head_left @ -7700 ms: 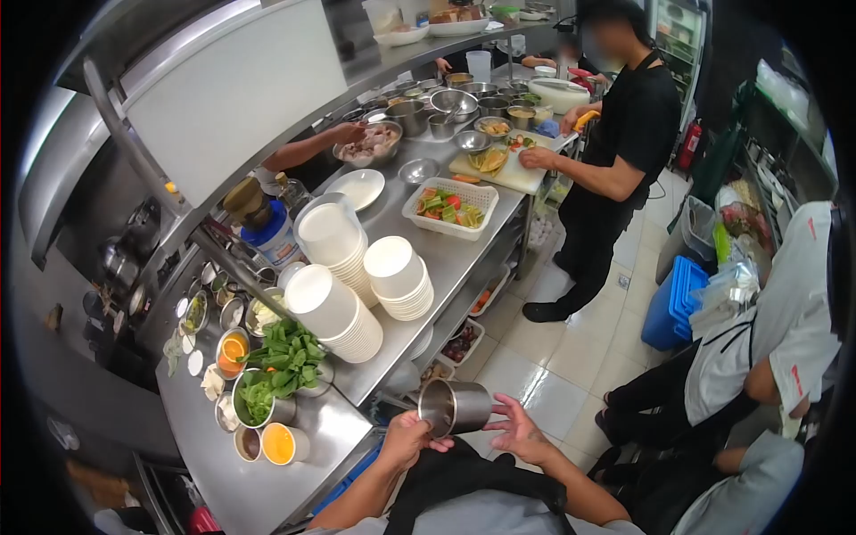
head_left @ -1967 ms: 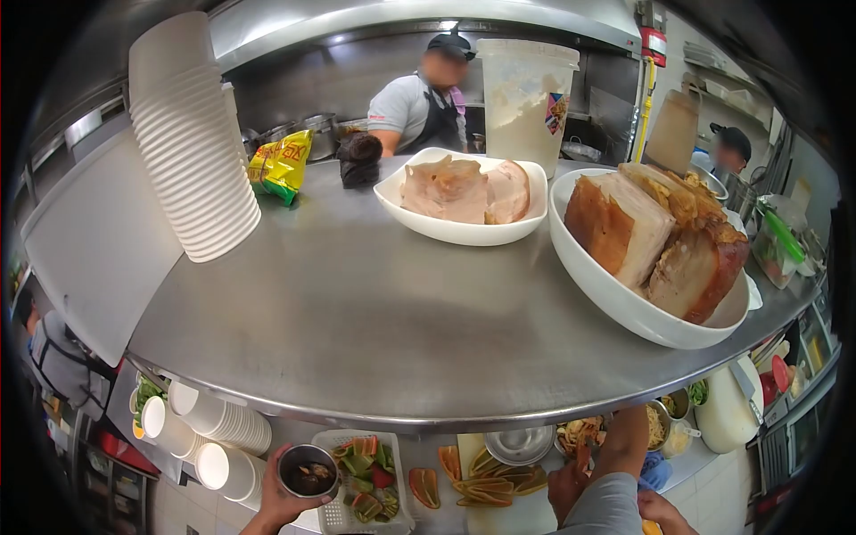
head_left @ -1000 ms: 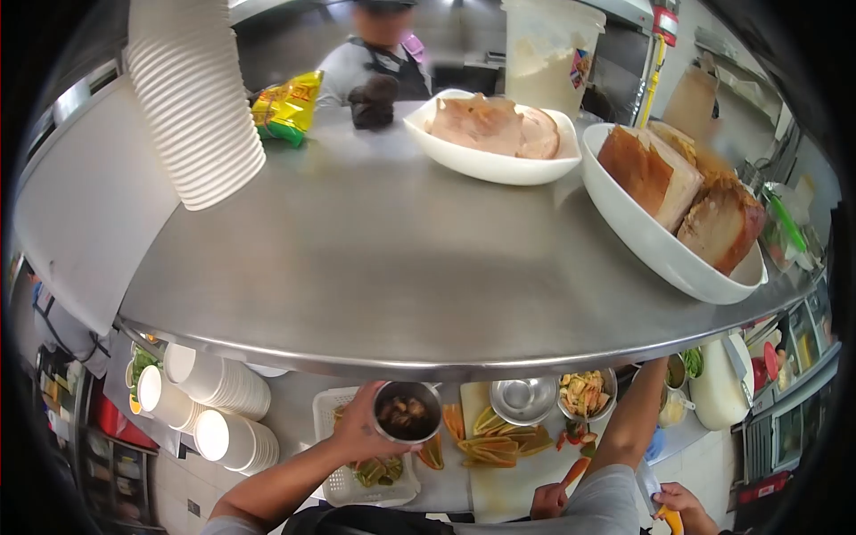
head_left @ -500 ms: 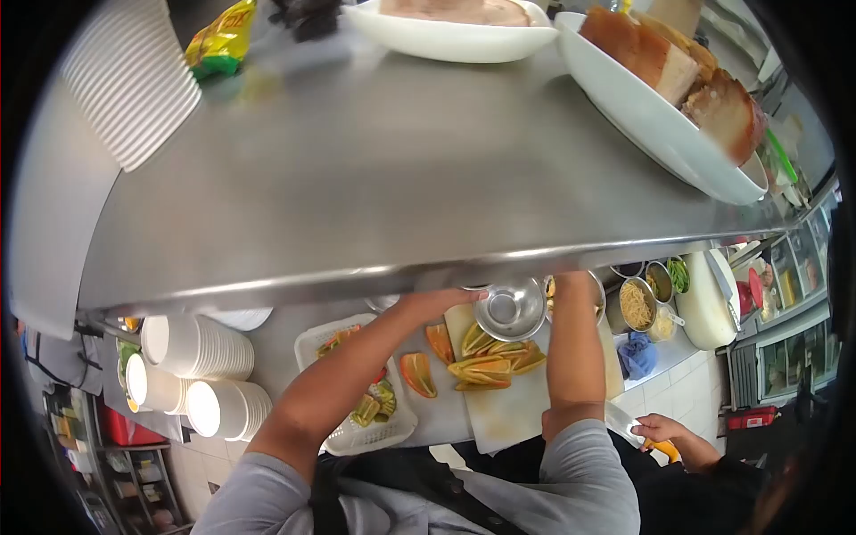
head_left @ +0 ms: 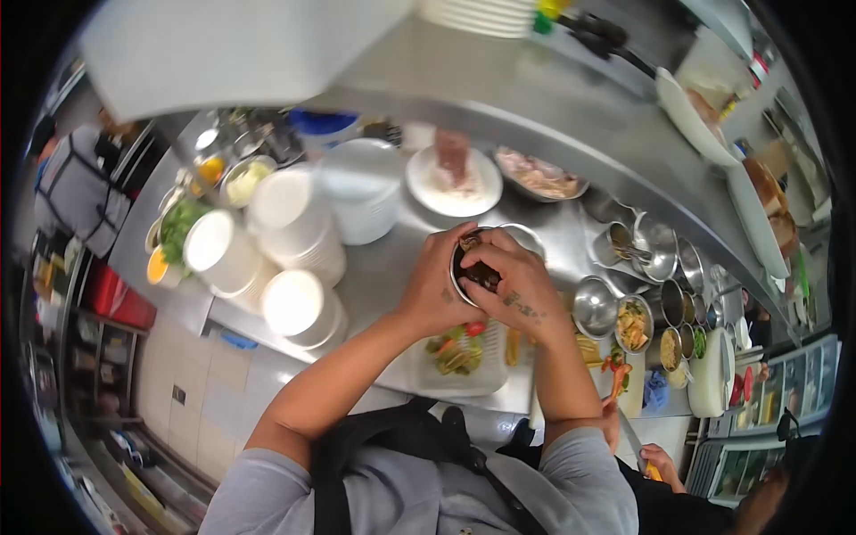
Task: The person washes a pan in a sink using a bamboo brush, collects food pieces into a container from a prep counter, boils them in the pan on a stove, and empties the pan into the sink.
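A small metal bowl (head_left: 456, 283) with dark brown food pieces (head_left: 480, 275) in it is held over the counter, in front of my chest. My left hand (head_left: 432, 281) is wrapped round its left side. Over the bowl's right side, my right hand (head_left: 515, 272) reaches in with bent fingers on the dark pieces. Those pieces are too blurred to name more exactly. Just below my hands stands a white plastic basket (head_left: 481, 379) with cut vegetables (head_left: 453, 354) and something red in it. Behind my right hand, part of a shiny round rim (head_left: 528, 239) shows.
Stacked white tubs (head_left: 299, 223) stand left, beside a translucent bucket (head_left: 361, 192). A plate of meat (head_left: 455, 187) and a tray of meat (head_left: 539, 174) lie beyond. Metal bowls (head_left: 595, 307) fill the right. A steel shelf (head_left: 499, 80) overhangs. Lower right, another person's hand (head_left: 658, 464) holds a knife (head_left: 631, 437).
The view has swung left and shows more counter under the shelf. My hands have come from under the shelf edge to before my chest, now with the bowl of dark pieces.
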Demonstrator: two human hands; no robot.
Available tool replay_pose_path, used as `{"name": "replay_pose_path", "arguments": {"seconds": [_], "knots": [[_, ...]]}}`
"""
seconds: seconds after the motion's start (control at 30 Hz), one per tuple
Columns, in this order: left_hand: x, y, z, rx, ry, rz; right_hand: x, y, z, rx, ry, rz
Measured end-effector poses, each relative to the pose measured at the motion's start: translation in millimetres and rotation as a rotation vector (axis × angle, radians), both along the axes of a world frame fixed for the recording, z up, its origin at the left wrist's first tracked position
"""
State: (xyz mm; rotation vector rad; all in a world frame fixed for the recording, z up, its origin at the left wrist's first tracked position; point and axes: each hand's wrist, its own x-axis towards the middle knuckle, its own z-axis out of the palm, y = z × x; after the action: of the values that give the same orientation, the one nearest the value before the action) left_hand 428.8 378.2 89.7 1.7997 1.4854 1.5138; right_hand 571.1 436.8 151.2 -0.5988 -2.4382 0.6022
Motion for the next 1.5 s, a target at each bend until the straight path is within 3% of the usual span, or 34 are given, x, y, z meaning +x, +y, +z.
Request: {"name": "replay_pose_path", "arguments": {"seconds": [0.13,0.17,0.23,0.33,0.4,0.5,0.53,0.6,0.67,0.7,0.83,0.87,0.93,1.0,1.13,1.3,1.37,1.43,1.5], "knots": [[-79.8,-103.3,8.3,0.069,0.007,0.142,-86.9,-85.4,34.6,-0.092,-0.121,0.168],[-100.8,-132.1,8.8,0.049,-0.109,0.139,-112.1,-107.3,40.1,-0.044,-0.135,0.209],[-145.8,-189.7,10.1,0.009,-0.279,0.154,-164.9,-150.1,41.1,-0.058,-0.029,0.283],[-219.5,-276.1,5.7,0.080,-0.305,0.265,-250.5,-211.0,37.2,-0.113,0.077,0.408],[-267.3,-331.5,0.5,0.078,-0.192,0.432,-306.2,-247.1,24.5,-0.338,0.206,0.423],[-318.1,-406.9,-12.2,-0.089,-0.073,0.640,-374.6,-297.7,-17.2,-0.289,0.097,0.373],[-330.8,-429.0,-19.5,-0.142,-0.110,0.667,-392.1,-314.1,-30.7,-0.235,0.040,0.333],[-355.6,-465.1,-45.9,-0.159,-0.529,0.562,-417.8,-334.6,-59.1,-0.399,-0.174,0.443],[-381.3,-497.1,-62.7,-0.218,-0.702,0.523,-441.7,-352.2,-84.8,-0.639,-0.338,0.533],[-392.3,-507.3,-72.0,-0.215,-0.734,0.517,-454.4,-359.8,-88.9,-0.626,-0.421,0.558],[-443.8,-525.1,-106.0,-0.286,-0.732,0.409,-505.4,-376.8,-149.8,-0.859,-0.537,0.559],[-463.3,-528.6,-115.5,-0.358,-0.564,0.441,-520.1,-378.9,-161.1,-0.861,-0.548,0.546],[-507.2,-526.4,-110.6,-0.473,-0.469,0.416,-556.3,-381.7,-147.4,-1.043,-0.603,0.455],[-552.2,-520.0,-98.2,-0.469,-0.405,0.418,-599.6,-379.0,-161.2,-1.081,-0.485,0.479],[-656.3,-527.9,-69.2,-0.499,-0.146,0.567,-691.1,-368.9,-157.2,-0.856,-0.255,0.407],[-754.8,-623.3,-120.9,-0.483,-0.470,1.004,-791.5,-341.5,-134.9,-0.806,-0.098,0.287],[-775.1,-681.0,-179.3,-0.474,-0.498,1.143,-822.1,-330.7,-133.5,-0.821,-0.085,0.233],[-778.8,-702.9,-177.9,-0.671,-0.739,1.144,-850.3,-321.1,-131.5,-0.839,-0.045,0.151],[-793.9,-732.7,-207.1,-0.733,-0.900,1.168,-874.8,-313.6,-132.0,-0.881,0.001,0.045]]}}
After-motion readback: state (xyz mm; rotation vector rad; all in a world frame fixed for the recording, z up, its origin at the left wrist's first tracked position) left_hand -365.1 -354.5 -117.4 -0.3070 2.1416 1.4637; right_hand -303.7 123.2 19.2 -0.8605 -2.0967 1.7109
